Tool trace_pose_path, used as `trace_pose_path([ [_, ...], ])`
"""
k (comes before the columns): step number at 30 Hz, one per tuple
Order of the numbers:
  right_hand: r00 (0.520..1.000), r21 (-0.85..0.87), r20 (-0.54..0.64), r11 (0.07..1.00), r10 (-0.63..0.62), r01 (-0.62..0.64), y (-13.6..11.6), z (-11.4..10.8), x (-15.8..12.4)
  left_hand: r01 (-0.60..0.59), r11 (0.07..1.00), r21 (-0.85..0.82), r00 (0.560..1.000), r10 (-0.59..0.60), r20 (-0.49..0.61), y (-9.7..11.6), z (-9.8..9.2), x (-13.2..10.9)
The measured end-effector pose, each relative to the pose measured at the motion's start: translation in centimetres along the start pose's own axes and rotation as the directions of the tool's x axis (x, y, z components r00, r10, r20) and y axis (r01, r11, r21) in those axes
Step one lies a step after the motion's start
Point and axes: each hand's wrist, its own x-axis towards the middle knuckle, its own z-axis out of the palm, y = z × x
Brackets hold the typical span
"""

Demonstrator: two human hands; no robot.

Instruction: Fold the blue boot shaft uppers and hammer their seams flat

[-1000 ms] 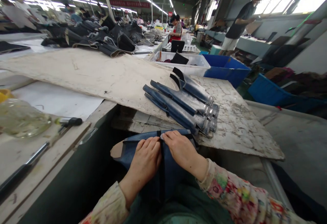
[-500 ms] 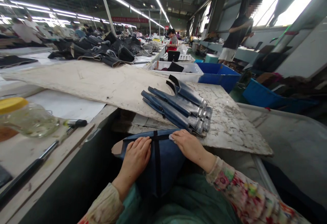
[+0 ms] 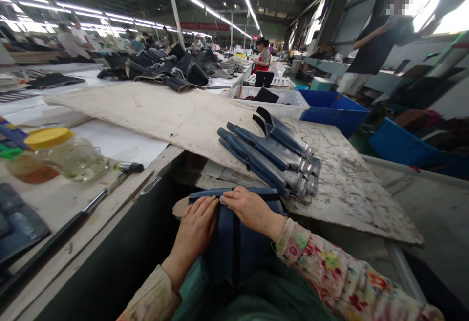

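A dark blue leather-like piece [image 3: 220,252] with black strips across it rests over my lap, on green cloth. My left hand [image 3: 198,223] is closed over its upper edge, next to a pale tan flap [image 3: 180,207] at the left end. Close beside it, my right hand [image 3: 251,211] pinches the same edge near where the strips cross. A small whitish bit [image 3: 222,199] shows at the right fingertips; whether it is held or worn I cannot tell. Both thumbs are mostly hidden. Just beyond lies a fanned stack of blue leather pieces [image 3: 271,152].
The stack lies on a worn pale board [image 3: 351,179]. At left are a yellow-lidded jar [image 3: 78,157], a black-handled tool [image 3: 54,243] and a hammer-like tool [image 3: 128,167]. Beyond are a white bin [image 3: 269,96], a blue bin [image 3: 333,108] and a standing person [image 3: 377,47].
My right hand has slid left along the edge, from the right part of the strip to beside my left hand. The view has turned slightly left. The standing person's arm has risen.
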Motion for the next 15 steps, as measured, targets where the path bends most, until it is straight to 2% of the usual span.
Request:
trace_pose_path([
  [7, 0.996, -0.032, 0.04, 0.997, -0.076, 0.077, -1.0, 0.5, 2.7, 0.104, 0.994, 0.031, 0.995, -0.103, -0.011, -2.3, -1.1, -1.4],
  [15, 0.985, -0.002, 0.043, 0.986, -0.167, 0.167, -2.8, 1.8, 5.6, 0.217, 0.976, 0.004, 0.976, -0.217, 0.008, -3.7, -1.9, -2.7],
])
